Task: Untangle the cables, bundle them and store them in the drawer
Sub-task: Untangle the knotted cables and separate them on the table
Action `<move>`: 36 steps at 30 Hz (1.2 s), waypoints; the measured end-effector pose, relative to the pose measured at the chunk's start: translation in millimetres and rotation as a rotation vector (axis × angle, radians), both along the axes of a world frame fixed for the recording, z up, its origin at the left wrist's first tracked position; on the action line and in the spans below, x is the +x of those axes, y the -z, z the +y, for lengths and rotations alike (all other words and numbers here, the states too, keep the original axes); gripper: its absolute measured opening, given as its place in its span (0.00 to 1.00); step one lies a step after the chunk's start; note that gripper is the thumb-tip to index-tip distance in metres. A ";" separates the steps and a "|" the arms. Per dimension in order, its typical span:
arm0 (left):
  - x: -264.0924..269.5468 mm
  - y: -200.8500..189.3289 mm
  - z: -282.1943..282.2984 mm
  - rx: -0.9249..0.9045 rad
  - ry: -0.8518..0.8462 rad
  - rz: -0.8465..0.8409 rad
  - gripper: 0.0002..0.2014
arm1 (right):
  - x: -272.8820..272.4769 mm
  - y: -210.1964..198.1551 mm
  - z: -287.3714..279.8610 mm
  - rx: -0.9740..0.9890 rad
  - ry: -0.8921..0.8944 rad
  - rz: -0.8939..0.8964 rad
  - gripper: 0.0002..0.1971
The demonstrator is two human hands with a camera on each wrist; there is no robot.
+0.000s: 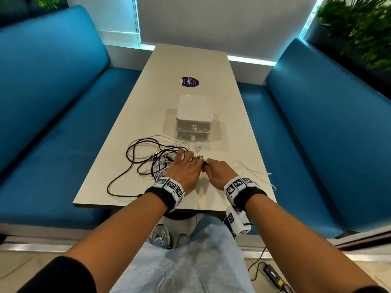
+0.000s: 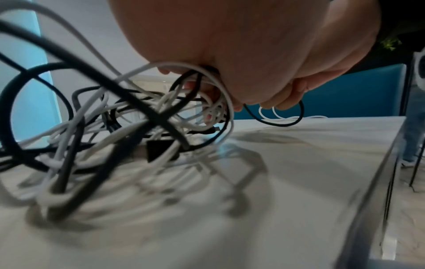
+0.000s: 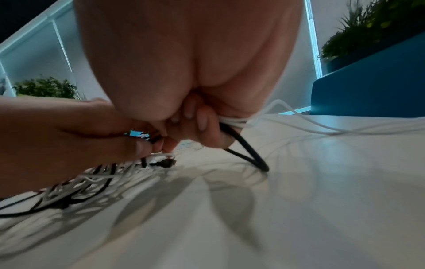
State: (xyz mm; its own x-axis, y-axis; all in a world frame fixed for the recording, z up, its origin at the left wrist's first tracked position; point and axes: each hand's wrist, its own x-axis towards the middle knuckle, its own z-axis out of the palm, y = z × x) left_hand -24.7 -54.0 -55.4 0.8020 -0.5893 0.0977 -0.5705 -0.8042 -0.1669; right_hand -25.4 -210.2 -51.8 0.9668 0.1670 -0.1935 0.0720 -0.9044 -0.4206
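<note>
A tangle of black and white cables (image 1: pixel 152 159) (image 2: pixel 119 127) lies on the near part of the pale table (image 1: pixel 190 66). My left hand (image 1: pixel 186 166) rests over the tangle's right side, its fingers curled into the strands (image 2: pixel 207 87). Just right of it, my right hand (image 1: pixel 213 169) grips a black cable (image 3: pixel 248 152) together with thin white ones (image 3: pixel 232 122). The two hands touch at their fingertips. Behind the tangle stands a small white two-drawer box (image 1: pixel 193 121) with both drawers closed.
A purple sticker (image 1: pixel 189 82) lies farther up the table. Blue benches (image 1: pixel 53 106) (image 1: pixel 330 127) flank both long sides. A thin white cable (image 1: pixel 256 172) trails to the table's right edge. A black power adapter (image 1: pixel 273 273) lies on the floor.
</note>
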 end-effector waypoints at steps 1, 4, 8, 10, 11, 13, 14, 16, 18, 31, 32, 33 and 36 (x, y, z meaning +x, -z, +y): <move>0.1 -0.1 0.5 0.015 0.010 0.003 0.20 | 0.0 -0.7 -2.4 -0.011 0.006 0.017 0.13; 3.9 -0.5 -2.2 0.101 0.010 0.056 0.23 | -1.5 -3.9 -8.5 -0.068 0.024 0.068 0.13; 5.6 -7.5 -13.4 0.148 -0.016 0.084 0.22 | -3.7 -3.2 -10.9 -0.087 0.055 0.049 0.12; 4.2 -9.4 -18.3 0.133 -0.042 0.083 0.20 | -4.5 -5.0 -9.8 -0.082 0.068 0.030 0.12; 4.1 -9.3 -19.7 0.121 -0.061 0.087 0.19 | -4.3 -6.8 -9.5 -0.079 0.070 0.024 0.12; 3.3 -8.2 -20.8 0.092 -0.092 0.107 0.19 | -4.6 -11.0 -10.4 -0.075 0.074 0.025 0.12; 3.0 -7.4 -21.2 0.072 -0.106 0.116 0.18 | -4.6 -11.8 -12.1 -0.068 0.077 0.025 0.12; 2.3 -5.5 -21.2 0.005 -0.129 0.113 0.17 | -5.5 -12.1 -16.1 -0.053 0.091 0.033 0.12; 3.3 -2.9 -19.4 -0.024 -0.121 0.081 0.19 | -6.3 -11.5 -19.0 -0.054 0.092 0.041 0.12; 7.2 9.0 12.6 0.085 -0.019 0.000 0.16 | -9.3 -15.6 -80.0 -0.147 0.314 0.086 0.14; 5.4 9.0 11.2 0.075 0.011 -0.003 0.16 | -9.8 -14.0 -85.1 -0.160 0.348 0.093 0.14; 4.4 8.1 7.6 0.058 0.041 -0.011 0.16 | -9.5 -12.9 -87.6 -0.174 0.373 0.091 0.14; 1.2 10.6 -1.8 0.038 0.078 -0.007 0.17 | -9.4 -10.3 -81.5 -0.216 0.417 0.044 0.13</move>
State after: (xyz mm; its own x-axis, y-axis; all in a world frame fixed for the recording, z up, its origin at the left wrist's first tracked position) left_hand -23.5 -55.8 -66.0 0.7527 -0.6536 0.0794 -0.6303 -0.7501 -0.2001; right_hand -34.8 -291.6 -41.5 0.9328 -0.2828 -0.2235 -0.3300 -0.9193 -0.2143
